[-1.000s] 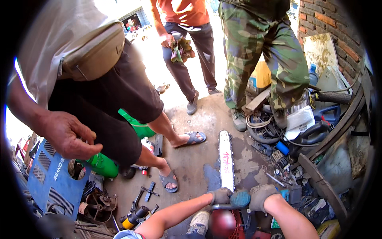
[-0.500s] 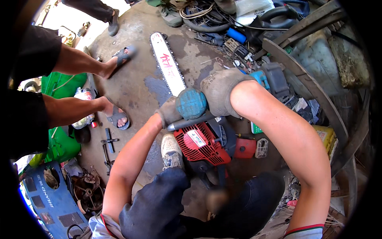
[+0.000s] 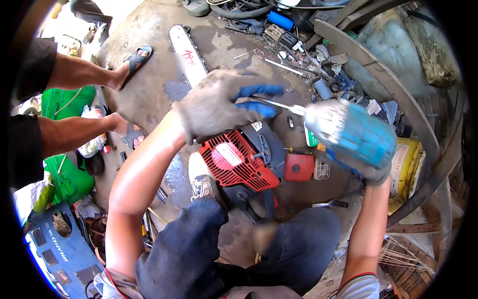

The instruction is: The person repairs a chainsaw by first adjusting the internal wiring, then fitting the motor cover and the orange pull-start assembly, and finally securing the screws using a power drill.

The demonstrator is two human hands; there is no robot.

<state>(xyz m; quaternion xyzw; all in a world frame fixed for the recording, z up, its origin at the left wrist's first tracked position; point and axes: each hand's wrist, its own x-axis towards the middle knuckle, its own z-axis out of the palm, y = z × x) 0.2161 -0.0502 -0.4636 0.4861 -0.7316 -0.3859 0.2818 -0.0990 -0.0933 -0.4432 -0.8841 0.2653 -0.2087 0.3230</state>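
Note:
My right hand (image 3: 368, 172), in a grey glove, is closed round the handle of a teal power drill (image 3: 356, 132), blurred by motion. A thin metal bit (image 3: 281, 104) sticks out of it to the left. My left hand (image 3: 214, 104), in a grey glove with blue on the finger undersides, reaches over the chainsaw. Its fingers are stretched and apart, with the bit's tip between them; whether they touch it I cannot make out. Below lies the red chainsaw (image 3: 241, 164), its white guide bar (image 3: 188, 55) pointing away. My left hand hides its front handle.
My shoe (image 3: 201, 179) stands beside the chainsaw. A red square part (image 3: 298, 167), a screwdriver (image 3: 294, 149) and a socket tool (image 3: 331, 204) lie to its right. Another person's sandalled foot (image 3: 137, 60) is at left. A yellow bucket (image 3: 408, 164) and curved metal strips (image 3: 378, 82) stand at right.
The drill has come off the chainsaw, swinging right and tipping from upright to sideways in my right hand. My left hand has moved from beside the drill to its bit.

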